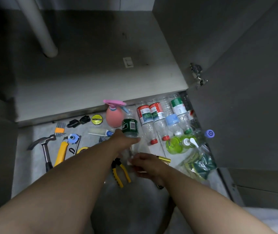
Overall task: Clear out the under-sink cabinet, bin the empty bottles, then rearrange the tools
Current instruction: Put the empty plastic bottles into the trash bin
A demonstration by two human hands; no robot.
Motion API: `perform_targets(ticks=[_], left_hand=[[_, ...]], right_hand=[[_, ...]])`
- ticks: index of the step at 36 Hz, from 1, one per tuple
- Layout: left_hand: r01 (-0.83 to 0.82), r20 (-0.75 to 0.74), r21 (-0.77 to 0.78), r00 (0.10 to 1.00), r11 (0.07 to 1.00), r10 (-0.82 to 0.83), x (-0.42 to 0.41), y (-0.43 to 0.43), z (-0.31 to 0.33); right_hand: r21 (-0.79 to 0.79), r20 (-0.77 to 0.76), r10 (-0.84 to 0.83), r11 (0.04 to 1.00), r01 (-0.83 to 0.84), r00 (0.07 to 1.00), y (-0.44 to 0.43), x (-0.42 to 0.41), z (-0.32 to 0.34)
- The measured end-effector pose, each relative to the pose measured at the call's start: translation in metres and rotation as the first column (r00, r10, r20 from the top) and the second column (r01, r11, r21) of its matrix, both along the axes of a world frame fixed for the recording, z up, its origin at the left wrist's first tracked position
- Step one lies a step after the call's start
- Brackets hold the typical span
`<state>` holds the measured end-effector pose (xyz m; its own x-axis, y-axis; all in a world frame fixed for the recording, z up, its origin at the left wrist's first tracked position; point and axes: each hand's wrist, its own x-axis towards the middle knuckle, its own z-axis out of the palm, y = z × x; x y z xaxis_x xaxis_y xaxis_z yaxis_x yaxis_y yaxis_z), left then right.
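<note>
**Listener:** What are the hands holding?

**Operator:** I see my left hand closed around the lower body of a clear plastic bottle with a dark green label, held up above the floor. My right hand sits just beside it, curled over something clear and blurred. I cannot tell what it grips, or how firmly.

**Listener:** And around them?

**Operator:** The cabinet floor above is bare apart from a white pipe at its far left corner. Everything lies on the tiled floor in front. Just beside the held bottle stands a pink spray bottle. Along the cabinet's front edge, towards its right corner, a row of empty bottles lies touching side by side. Below the hands are yellow-handled pliers; near the floor's left edge, a hammer.

**Listener:** What could go wrong?

**Operator:** I judge the thin bottle could slip or crumple if squeezed. Swinging it sideways could topple the spray bottle or set the row rolling. Reaching low without looking, I might catch the pliers.
</note>
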<state>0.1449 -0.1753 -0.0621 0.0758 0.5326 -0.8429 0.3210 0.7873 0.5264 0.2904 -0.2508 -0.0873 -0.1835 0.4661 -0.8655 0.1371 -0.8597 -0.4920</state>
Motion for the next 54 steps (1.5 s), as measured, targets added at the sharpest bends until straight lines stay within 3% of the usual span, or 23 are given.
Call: perform_targets(ticks=[5, 8, 11, 13, 15, 20, 26, 31, 38, 44, 49, 54], left_hand=[[0.036, 0.085, -0.048, 0.996, 0.998, -0.032, 0.000, -0.007, 0.005], [0.029, 0.095, -0.055, 0.995, 0.998, -0.023, 0.001, -0.008, 0.005], [0.050, 0.092, -0.065, 0.995, 0.997, -0.044, 0.001, -0.008, 0.001], [0.065, 0.084, -0.082, 0.995, 0.995, -0.058, 0.001, -0.007, -0.003], [0.068, 0.079, -0.089, 0.995, 0.994, -0.061, 0.002, -0.007, -0.008], [0.065, 0.084, -0.106, 0.995, 0.992, -0.056, 0.006, -0.008, -0.022], [0.074, 0.083, -0.107, 0.994, 0.992, -0.065, 0.012, -0.007, -0.035], [0.076, 0.105, -0.111, 0.992, 0.991, -0.064, 0.019, -0.004, -0.026], [0.077, 0.165, -0.018, 0.984, 0.997, -0.073, 0.034, -0.004, 0.006], [0.122, 0.213, 0.121, 0.966, 0.985, -0.146, 0.039, -0.008, 0.070], [0.055, 0.213, 0.270, 0.970, 0.961, -0.115, 0.048, -0.017, 0.136], [0.111, 0.208, 0.405, 0.955, 0.907, -0.210, 0.074, -0.034, 0.196]], right_hand=[[-0.047, 0.007, 0.210, 0.977, -0.210, 0.978, -0.002, 0.021, 0.012], [-0.045, 0.073, 0.180, 0.983, -0.177, 0.981, 0.010, 0.043, 0.004], [0.100, 0.319, 0.037, 0.992, -0.073, 0.947, 0.028, 0.058, -0.011], [0.221, 0.573, 0.024, 0.958, -0.183, 0.819, 0.041, 0.065, -0.031], [0.218, 0.711, 0.047, 0.934, -0.283, 0.701, 0.056, 0.066, -0.046], [0.100, 0.701, 0.077, 0.974, -0.204, 0.709, 0.084, 0.059, -0.080], [0.022, 0.755, 0.166, 0.960, -0.278, 0.635, 0.088, 0.048, -0.093], [0.038, 0.718, 0.170, 0.959, -0.282, 0.675, 0.080, 0.051, -0.081], [0.089, 0.660, 0.111, 0.970, -0.224, 0.743, 0.075, 0.069, 0.001], [0.172, 0.797, 0.089, 0.915, -0.365, 0.598, 0.067, 0.095, 0.116], [0.310, 0.890, -0.108, 0.855, -0.416, 0.442, 0.053, 0.117, 0.210], [0.509, 0.849, -0.337, 0.726, -0.461, 0.407, 0.015, 0.140, 0.290]])
